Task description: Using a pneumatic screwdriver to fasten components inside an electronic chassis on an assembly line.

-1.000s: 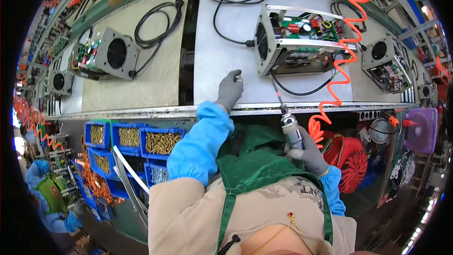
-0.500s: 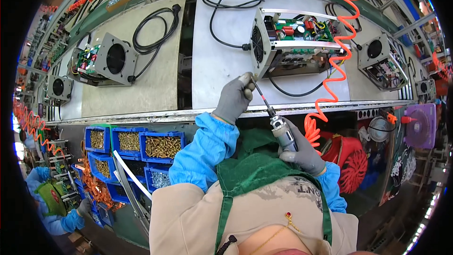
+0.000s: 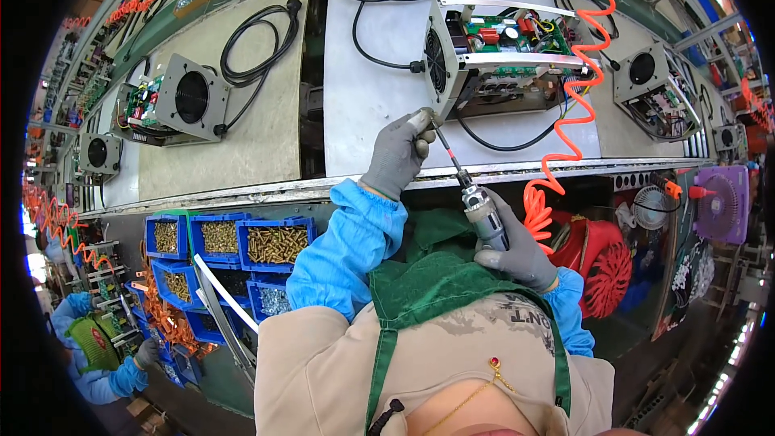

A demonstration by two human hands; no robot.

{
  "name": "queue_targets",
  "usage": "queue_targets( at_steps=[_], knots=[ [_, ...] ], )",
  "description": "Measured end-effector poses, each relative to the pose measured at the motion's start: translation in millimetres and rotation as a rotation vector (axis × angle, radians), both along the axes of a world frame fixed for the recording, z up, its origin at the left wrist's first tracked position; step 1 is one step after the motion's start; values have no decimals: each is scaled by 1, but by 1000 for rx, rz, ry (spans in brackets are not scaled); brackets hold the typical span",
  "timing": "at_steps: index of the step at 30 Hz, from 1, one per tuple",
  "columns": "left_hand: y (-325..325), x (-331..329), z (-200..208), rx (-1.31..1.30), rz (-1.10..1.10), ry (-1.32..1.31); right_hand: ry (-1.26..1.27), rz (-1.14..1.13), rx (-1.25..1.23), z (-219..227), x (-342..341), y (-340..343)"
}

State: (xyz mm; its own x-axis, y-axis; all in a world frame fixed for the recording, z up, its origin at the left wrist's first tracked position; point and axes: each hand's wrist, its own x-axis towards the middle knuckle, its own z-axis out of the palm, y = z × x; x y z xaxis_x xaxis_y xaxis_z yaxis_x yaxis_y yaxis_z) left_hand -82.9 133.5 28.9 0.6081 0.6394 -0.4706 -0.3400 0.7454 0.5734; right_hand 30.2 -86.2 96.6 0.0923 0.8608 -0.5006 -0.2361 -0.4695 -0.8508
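My right hand (image 3: 521,250), in a grey glove, grips a silver and dark air screwdriver (image 3: 485,216). Its long thin bit points up and left to the lower front corner of an open grey machine (image 3: 449,103) with a fan and green circuit boards. At the bit's tip the fingers of my left hand (image 3: 397,153), also gloved, are pinched together against that corner. Whatever small piece lies between them is hidden. A black power cord (image 3: 386,10) runs from the machine's fan side and lies coiled behind it.
An orange coiled air hose (image 3: 577,125) hangs right of the machine. Blue bins (image 3: 278,265) of brass-coloured screws stand lower left. More open machines (image 3: 192,97) sit along the bench on both sides. A purple fan (image 3: 721,203) is far right; another person's gloved hand (image 3: 148,353) shows at lower left.
The bench and machines sit slightly higher in the picture. Both my hands and the screwdriver have shifted up a little, with the bit tip still at the machine's lower corner.
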Motion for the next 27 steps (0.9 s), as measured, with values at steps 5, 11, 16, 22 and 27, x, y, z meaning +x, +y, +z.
queue_targets(
  at_steps=[5, 11, 16, 22, 27],
  knots=[
    [5, -8, -8, -70, -71, -92, 118, 18, 7, -8, 4, 0],
    [16, -15, -14, 113, 80, 91, 84, 18, -27, -7, 1, 7],
    [68, -47, -112, 833, 86, 888, 101, -49, 24, -5, 3, -2],
    [66, -14, -115, 1322, -149, 1301, 98, -40, 15, 2, 6, -6],
    [72, -13, -92, 985, 4, 899, 85, -166, 39, 11, 10, -15]
  ],
)
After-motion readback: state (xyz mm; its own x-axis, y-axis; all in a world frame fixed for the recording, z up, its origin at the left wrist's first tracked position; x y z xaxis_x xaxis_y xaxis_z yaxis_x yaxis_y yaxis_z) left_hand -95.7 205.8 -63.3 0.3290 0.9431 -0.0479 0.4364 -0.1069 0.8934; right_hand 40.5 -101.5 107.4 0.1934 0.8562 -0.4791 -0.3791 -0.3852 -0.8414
